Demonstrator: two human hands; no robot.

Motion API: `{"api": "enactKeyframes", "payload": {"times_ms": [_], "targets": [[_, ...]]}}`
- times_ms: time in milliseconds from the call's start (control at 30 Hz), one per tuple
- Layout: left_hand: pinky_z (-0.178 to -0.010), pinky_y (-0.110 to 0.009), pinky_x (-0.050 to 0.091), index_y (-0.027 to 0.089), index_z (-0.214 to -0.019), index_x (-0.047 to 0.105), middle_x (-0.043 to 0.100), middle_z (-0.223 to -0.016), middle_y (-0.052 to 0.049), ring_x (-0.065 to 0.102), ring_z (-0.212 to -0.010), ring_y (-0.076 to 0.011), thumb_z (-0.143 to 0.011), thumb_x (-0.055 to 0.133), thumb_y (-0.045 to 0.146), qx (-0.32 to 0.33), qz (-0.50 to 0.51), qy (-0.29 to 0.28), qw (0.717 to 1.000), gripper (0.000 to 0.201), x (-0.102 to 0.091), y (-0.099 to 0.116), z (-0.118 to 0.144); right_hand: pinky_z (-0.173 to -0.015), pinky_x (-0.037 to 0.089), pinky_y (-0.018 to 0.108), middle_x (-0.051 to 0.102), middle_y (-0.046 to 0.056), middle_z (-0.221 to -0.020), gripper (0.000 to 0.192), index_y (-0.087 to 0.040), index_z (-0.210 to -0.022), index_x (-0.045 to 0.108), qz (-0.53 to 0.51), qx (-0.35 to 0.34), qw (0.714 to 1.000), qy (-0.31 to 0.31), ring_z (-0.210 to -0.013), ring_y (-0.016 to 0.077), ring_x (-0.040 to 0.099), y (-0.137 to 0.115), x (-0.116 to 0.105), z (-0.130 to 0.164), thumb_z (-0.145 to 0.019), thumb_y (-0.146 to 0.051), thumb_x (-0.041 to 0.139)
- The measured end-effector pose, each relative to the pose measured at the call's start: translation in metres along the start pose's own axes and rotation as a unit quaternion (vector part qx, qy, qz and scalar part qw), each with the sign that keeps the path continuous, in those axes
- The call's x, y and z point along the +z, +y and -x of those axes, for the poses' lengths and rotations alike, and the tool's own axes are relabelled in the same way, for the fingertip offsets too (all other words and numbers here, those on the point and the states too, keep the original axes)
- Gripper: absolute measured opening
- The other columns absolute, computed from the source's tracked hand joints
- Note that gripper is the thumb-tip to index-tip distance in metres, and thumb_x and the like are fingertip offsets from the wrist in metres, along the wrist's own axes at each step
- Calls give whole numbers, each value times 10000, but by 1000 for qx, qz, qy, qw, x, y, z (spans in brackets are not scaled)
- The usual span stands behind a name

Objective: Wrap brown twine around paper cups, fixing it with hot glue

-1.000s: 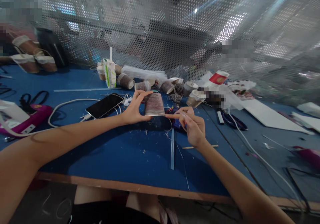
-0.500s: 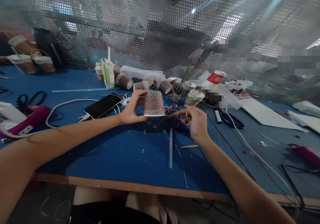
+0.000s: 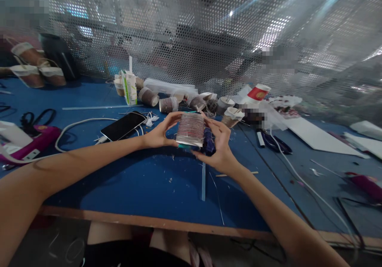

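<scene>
An upside-down paper cup wrapped in striped thread [image 3: 190, 129] is held above the blue table [image 3: 143, 179] between both hands. My left hand [image 3: 159, 131] grips its left side with thumb and fingers. On the cup's right side, my right hand [image 3: 219, 145] cups it with spread fingers. A dark purple tool [image 3: 209, 143] lies on the table just behind the cup, partly hidden by my right hand.
A black phone [image 3: 123, 125] with a white cable lies left of the cup. Several wrapped cups [image 3: 168, 104], a drink carton [image 3: 130, 87] and a red cup [image 3: 259, 92] crowd the back. A pink device [image 3: 32, 143] sits far left. Scissors [image 3: 276, 143] lie right. Perforated mesh screen behind.
My right hand left the thread and tool on the table and came up onto the cup's right side. The cup now tilts slightly and sits between both hands.
</scene>
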State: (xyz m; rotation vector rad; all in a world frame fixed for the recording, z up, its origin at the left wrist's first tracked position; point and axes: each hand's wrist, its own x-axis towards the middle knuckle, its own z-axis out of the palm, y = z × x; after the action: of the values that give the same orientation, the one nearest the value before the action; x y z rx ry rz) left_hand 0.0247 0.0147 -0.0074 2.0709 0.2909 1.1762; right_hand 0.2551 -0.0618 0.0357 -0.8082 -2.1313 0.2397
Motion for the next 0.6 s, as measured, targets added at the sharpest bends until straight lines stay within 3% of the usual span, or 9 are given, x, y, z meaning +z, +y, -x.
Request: {"api": "enactKeyframes", "payload": {"times_ms": [200, 433, 600], "targets": [[-1188, -590, 329, 330, -1481, 247, 361, -1553, -130, 376, -1455, -337, -708, 792, 529, 12, -24, -30, 999, 966, 1, 12, -1, -1079, 445, 580, 499, 164, -1387, 795, -301, -1254, 266, -21, 9, 999, 42, -1313, 302, 520, 4, 0, -2, -704, -407, 830], [-1142, -571, 400, 309, -1481, 303, 384, -1521, -149, 406, -1422, -362, -753, 757, 498, 16, -50, -15, 998, 878, 0, 18, 1, -1123, 401, 584, 505, 150, -1380, 817, -288, -1294, 324, -26, 17, 999, 37, -1322, 311, 510, 4, -1, -1, -677, -374, 852], [-1094, -532, 471, 322, -1483, 303, 417, -1398, -136, 502, -1315, -327, -750, 760, 529, 17, -54, 7, 998, 888, 0, 17, 2, -1161, 348, 566, 444, 151, -1423, 803, -276, -1360, 343, -12, 45, 999, 13, -1373, 317, 435, 9, -10, 1, -712, -395, 802]]}}
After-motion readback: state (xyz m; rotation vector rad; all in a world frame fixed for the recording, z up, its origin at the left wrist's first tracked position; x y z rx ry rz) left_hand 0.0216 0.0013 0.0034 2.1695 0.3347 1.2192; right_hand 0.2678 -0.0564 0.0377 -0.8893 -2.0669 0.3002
